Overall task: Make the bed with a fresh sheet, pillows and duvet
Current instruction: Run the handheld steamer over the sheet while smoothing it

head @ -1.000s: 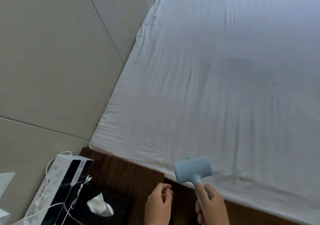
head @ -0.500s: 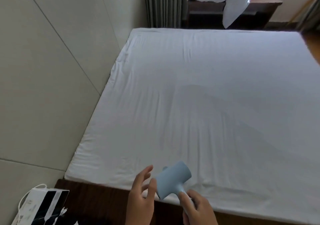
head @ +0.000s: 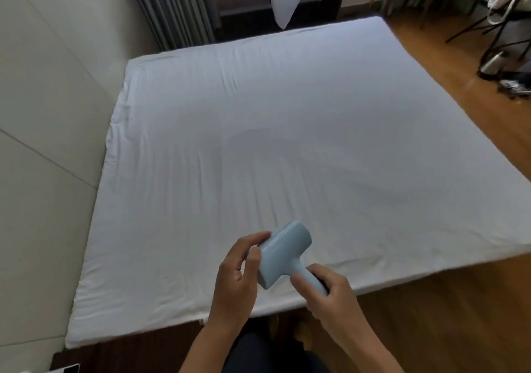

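Gripping the lint roller (head: 283,253) handle, right hand (head: 330,295) fingers curled; left hand (head: 238,275) pinches its head. Light, rigid plastic; the sheet (head: 258,142) is soft.

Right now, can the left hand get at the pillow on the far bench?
Probably not. The left hand is on the blue tool's head at the near edge, and the whole sheeted mattress lies between it and the pillow.
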Demonstrator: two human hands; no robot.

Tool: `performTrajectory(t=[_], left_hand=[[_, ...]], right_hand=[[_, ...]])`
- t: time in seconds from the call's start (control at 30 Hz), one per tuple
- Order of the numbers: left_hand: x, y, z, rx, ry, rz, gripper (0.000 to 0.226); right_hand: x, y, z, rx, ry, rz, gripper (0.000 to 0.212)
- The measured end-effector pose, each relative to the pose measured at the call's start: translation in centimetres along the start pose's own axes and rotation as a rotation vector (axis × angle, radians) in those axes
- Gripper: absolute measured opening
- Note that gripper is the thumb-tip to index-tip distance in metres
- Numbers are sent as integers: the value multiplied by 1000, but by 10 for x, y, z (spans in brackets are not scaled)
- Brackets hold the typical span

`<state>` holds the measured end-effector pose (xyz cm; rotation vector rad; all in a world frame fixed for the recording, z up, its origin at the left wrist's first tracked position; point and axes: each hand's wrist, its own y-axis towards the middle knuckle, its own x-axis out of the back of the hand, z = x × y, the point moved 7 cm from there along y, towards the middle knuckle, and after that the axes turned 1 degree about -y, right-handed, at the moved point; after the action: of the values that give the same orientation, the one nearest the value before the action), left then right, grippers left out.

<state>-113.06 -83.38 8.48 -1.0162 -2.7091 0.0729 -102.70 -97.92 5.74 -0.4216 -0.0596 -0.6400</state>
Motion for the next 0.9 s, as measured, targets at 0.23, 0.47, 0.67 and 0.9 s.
performTrajectory(t=[0.23,0.47,0.67,0.9], left_hand=[[-41,24,-21,-51,-132,216,51],[-91,34,-39,-155,-84,344,50],[-157,17,-42,-189,-79,411,43],[-249,-15,-52,-283,21,505,35]], right_hand=[[38,-14,2,-43,62,-150,31],[60,-40,0,-151,316,-325,35],[92,-70,-25,-197,436,-515,37],[169,-112,-66,-222,675,-812,36]])
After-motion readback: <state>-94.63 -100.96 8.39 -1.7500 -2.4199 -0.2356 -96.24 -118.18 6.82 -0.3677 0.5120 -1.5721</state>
